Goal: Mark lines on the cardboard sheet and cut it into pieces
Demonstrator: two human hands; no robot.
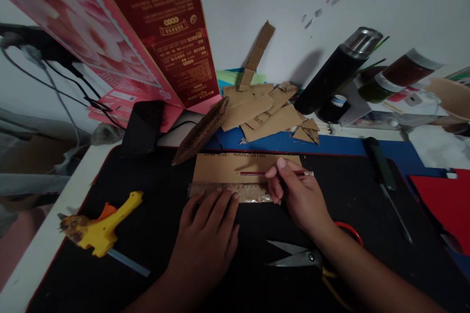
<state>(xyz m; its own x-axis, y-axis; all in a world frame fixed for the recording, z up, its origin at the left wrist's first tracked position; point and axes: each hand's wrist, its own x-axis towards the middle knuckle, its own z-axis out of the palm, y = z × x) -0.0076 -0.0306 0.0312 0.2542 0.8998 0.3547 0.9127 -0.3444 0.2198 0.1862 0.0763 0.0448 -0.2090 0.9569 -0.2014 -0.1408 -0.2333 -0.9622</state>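
The right hand (pixel 299 198) has a thin red-and-dark pencil (pixel 253 173) pinched between thumb and fingers, its point aimed left over a cardboard strip (pixel 213 168); whether the tip touches cannot be told. The left hand (pixel 209 234) grips nothing: its fingers lie extended, slightly apart, on a clear ruler (pixel 255 193) along the strip's near side. Near the strip's far edge, black print appears to read 4008260160, after characters too cut off to read. The strip lies on a black mat (pixel 157 220), with open scissors (pixel 311 256) by the right forearm, a yellow glue gun (pixel 110 229) to the left and a screwdriver (pixel 380 166) to the right. Beyond are cardboard scraps (pixel 253 102), one bearing small, unclear characters, and a pink box (pixel 106 24) whose dark red panel (pixel 176 9) carries upside-down gold lettering, too blurred to read.
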